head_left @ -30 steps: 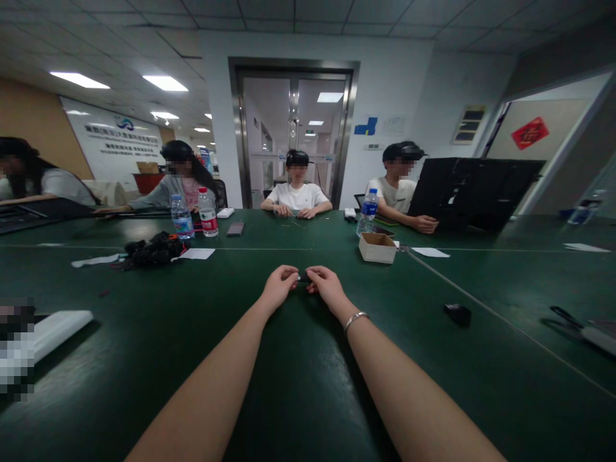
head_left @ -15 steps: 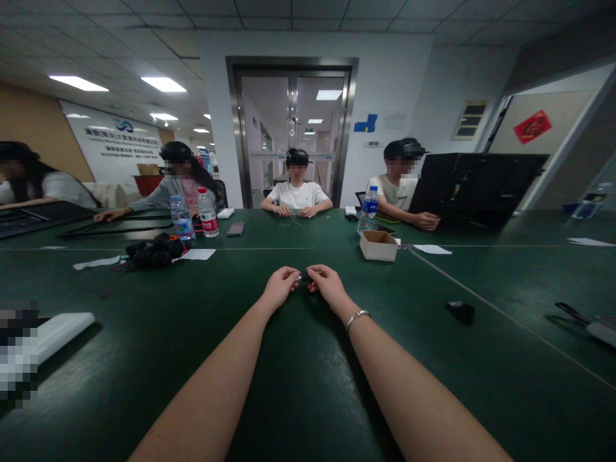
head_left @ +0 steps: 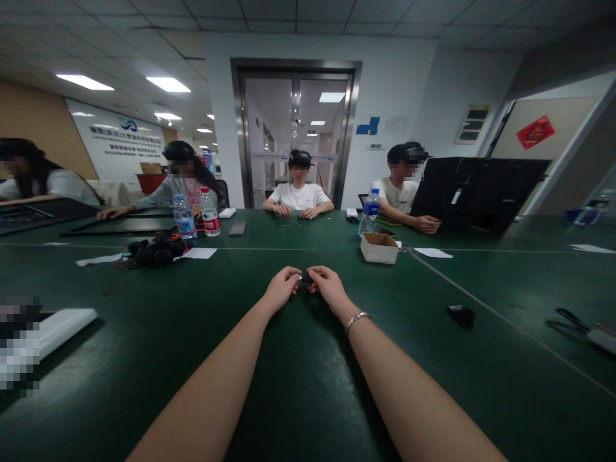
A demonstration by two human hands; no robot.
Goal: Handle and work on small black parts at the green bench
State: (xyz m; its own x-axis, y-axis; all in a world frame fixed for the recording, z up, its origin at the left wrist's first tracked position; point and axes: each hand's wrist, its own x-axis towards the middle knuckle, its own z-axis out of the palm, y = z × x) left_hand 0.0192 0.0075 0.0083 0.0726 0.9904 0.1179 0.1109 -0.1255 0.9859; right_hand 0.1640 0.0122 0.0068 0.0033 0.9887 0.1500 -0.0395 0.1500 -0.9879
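Between my two hands, in the middle of the table, is a small black object [head_left: 305,278] with a shiny silvery end on its left. Its exact kind is too small to make out. My left hand [head_left: 282,287] is closed, pinching the silvery end with thumb and fingertips. On the other side, the fingers of my right hand [head_left: 327,285] are closed around the black end and hide part of it. A silver bracelet [head_left: 357,319] circles my right wrist. Both hands are just over the green tabletop [head_left: 298,359].
Ahead right stands an open cardboard box [head_left: 378,251] near a water bottle [head_left: 369,212]. A black item [head_left: 461,315] lies to the right. Bundled black cables [head_left: 156,250] and two bottles [head_left: 210,215] are left. Several people sit across; one holds a large black panel [head_left: 476,192].
My hands keep the same grip on the small black object. The head view has shifted very slightly, so the surroundings sit a little to the right and lower.
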